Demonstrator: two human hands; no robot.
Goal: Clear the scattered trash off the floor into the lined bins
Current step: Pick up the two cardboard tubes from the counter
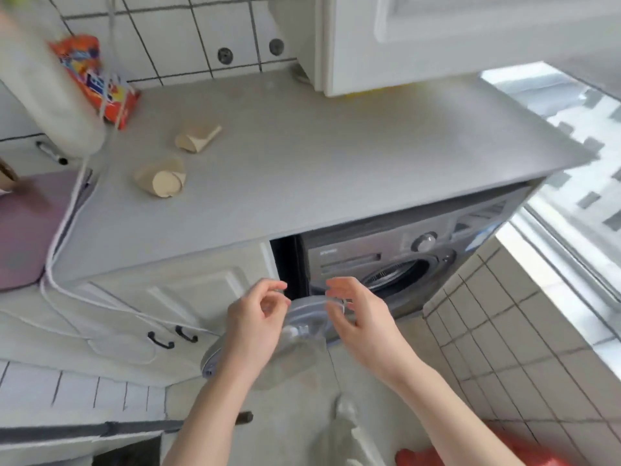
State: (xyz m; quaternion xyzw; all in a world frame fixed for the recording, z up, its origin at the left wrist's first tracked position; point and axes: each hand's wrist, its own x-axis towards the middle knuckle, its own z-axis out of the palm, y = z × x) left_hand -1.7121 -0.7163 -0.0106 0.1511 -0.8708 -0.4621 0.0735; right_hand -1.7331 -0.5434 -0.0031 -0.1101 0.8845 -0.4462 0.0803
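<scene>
Hands meet at the centre-bottom of the view, in front of a dark washing machine (403, 260) set under a grey countertop (302, 156). The left hand (255, 322) has its fingers curled, thumb and forefinger pinching the thin edge of a clear plastic bag (292, 351) that hangs between both hands and blurs the round machine door behind it. The right hand (359, 317), at 3 o'clock from the left, curls its fingers round the bag's other edge, though the grip is too blurred to be certain. On the countertop, at 11 o'clock from the hands, lie two crumpled paper cups (163, 179) (198, 137), with an orange snack packet (97, 80) beyond them. Something red (447, 455) shows at 5 o'clock on the floor.
</scene>
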